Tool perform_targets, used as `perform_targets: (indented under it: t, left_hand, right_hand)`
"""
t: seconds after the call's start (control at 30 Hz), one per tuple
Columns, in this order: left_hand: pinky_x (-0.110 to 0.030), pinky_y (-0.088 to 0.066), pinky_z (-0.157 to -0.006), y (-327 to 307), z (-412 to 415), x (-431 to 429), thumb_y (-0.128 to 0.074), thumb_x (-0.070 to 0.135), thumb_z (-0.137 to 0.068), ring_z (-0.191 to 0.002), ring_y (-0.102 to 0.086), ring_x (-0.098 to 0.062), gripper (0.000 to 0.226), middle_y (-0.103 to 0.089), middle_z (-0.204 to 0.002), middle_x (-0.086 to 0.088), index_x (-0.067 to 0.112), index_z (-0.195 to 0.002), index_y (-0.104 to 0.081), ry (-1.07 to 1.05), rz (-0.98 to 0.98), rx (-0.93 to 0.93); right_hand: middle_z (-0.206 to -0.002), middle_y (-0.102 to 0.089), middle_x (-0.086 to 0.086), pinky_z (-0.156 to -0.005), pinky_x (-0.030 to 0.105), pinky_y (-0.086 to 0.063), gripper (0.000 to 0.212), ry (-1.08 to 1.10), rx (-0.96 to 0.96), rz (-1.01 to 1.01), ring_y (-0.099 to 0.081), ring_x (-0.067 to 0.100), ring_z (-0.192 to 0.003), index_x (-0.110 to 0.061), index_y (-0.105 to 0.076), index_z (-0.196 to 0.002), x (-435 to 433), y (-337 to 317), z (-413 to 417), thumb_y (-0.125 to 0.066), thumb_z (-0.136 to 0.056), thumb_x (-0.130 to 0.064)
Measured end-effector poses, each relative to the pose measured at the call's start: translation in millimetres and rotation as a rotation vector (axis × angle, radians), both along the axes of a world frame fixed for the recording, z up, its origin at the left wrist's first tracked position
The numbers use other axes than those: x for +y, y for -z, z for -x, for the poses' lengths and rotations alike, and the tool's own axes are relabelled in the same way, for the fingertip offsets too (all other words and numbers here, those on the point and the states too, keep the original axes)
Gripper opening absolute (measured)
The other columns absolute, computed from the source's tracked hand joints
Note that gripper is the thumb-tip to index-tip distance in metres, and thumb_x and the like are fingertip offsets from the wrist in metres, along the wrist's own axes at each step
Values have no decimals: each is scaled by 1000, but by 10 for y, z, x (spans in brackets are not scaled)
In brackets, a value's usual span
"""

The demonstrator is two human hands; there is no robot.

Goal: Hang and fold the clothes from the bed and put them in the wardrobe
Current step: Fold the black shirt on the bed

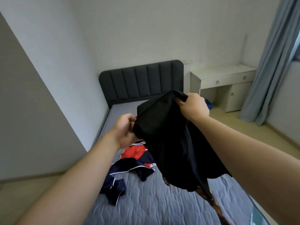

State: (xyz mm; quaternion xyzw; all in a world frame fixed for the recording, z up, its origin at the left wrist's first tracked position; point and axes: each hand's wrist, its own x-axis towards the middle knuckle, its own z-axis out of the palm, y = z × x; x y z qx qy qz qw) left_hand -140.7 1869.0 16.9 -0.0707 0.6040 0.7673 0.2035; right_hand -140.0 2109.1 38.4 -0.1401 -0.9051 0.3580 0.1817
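A black garment [165,135] hangs in the air above the bed [154,205]. My right hand [194,105] grips its upper edge at the top right. My left hand [125,129] holds its left edge, lower down, fingers curled into the cloth. Under the garment, a red and navy jacket with white stripes [134,161] lies crumpled on the grey quilted mattress. A patterned cloth [209,195] peeks out below the black garment's hem; most of it is hidden.
A dark grey padded headboard [141,80] stands at the far end. A white desk with drawers [225,83] is at the right, a blue object [208,104] on the floor under it. Blue curtains [274,59] hang far right. A wall runs along the left.
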Motion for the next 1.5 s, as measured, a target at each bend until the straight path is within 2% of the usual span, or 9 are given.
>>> perform_targets:
  t: [0.13,0.3,0.57,0.7,0.83,1.0,1.23,1.4,1.5]
  left_hand:
    - [-27,-50,-73,-78,19,214,-44,7,-101,-93,-60,-20,31,-65,-106,-10,15,-117,-68,91,18,220]
    - [-5,-43,-58,-139,62,514,-56,11,-99,-77,-51,0,6,-58,-84,7,16,-99,-59,-9,351,470]
    - [-31,-49,-79,-301,136,630,-39,29,-107,-92,-58,-21,35,-63,-74,-6,12,-80,-55,-125,522,498]
    - [-37,-42,-75,-435,344,618,-45,43,-82,-87,-56,-22,28,-63,-90,-6,16,-80,-52,-129,733,738]
    - [-30,-42,-57,-524,412,587,-59,36,-77,-74,-63,-20,20,-66,-77,1,17,-81,-58,-184,1084,846]
    - [-29,-47,-72,-569,407,518,-70,34,-78,-88,-62,-14,27,-67,-94,8,21,-100,-60,-163,1012,873]
    - [-31,-51,-71,-559,435,207,-76,19,-75,-93,-60,-14,49,-57,-104,3,20,-111,-44,86,1033,846]
    - [-30,-46,-87,-279,460,41,-77,22,-73,-105,-49,-19,66,-38,-127,-3,20,-127,-38,-81,1060,898]
    - [-30,-48,-72,-150,374,2,-70,20,-81,-84,-57,-19,28,-58,-102,-2,15,-102,-52,-166,1052,874]
  right_hand:
    - [-76,-71,15,-69,46,-63,33,-64,24,303,-72,30,-61,-12,-61,-80,48,-75,-78,-52,-99,-38]
    - [-82,-68,16,-70,42,-63,34,-216,-44,759,-71,28,-68,-6,-65,-101,-6,-94,-253,-51,-103,-37]
    - [-105,-63,12,-80,49,-62,31,-207,-125,923,-70,30,-86,-12,-45,-128,80,-165,-306,-57,-99,-12]
    - [-128,-53,9,-90,43,-56,47,-11,-11,552,-60,28,-106,-20,-37,-139,120,-87,-256,-55,-96,-23]
    - [-132,-52,-4,-84,17,-46,51,-311,332,500,-55,2,-109,-27,-43,-140,-15,-32,-390,-60,-96,-47]
    - [-146,-40,-5,-102,34,-44,93,-569,169,97,-46,14,-127,-39,-19,-152,-260,155,-341,-77,-79,-43]
    - [-92,-68,1,-66,24,-48,17,-311,309,244,-65,17,-88,-19,-59,-112,-340,63,-144,-57,-97,-12]
    - [-86,-66,-4,-70,43,-59,29,-334,223,-68,-65,20,-76,-27,-48,-108,-467,-227,-56,-66,-88,-37]
    - [-84,-66,-1,-71,45,-60,34,-315,159,-155,-64,21,-74,-25,-49,-104,-482,-256,-48,-68,-87,-47]
